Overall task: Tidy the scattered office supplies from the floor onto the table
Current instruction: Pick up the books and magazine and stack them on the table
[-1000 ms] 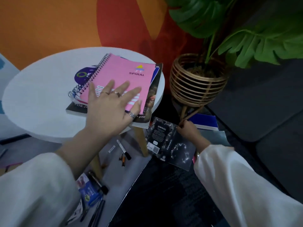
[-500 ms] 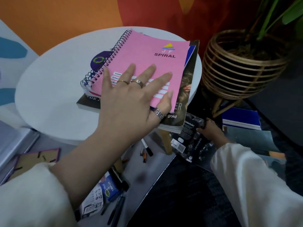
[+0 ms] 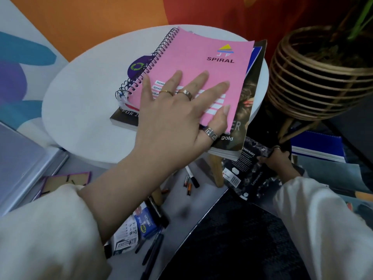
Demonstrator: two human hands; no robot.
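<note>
A pink spiral notebook tops a stack of books on the round white table. My left hand lies flat on its cover with straight, spread fingers. Under it sits a dark-covered book that overhangs the table's right edge. Lower right, my right hand grips a black patterned book by its far edge and holds it tilted just above the floor. Markers, a blue stapler box and black pens lie on the floor below the table.
A woven rattan plant pot on wooden legs stands close to the table's right. Blue notebooks and grey folders lie on the floor behind my right hand. A grey binder and a purple-edged card lie at the left.
My view has moved closer and to the right. My right hand has lifted the black patterned book up from the floor toward the table. My left hand stays flat on the pink notebook.
</note>
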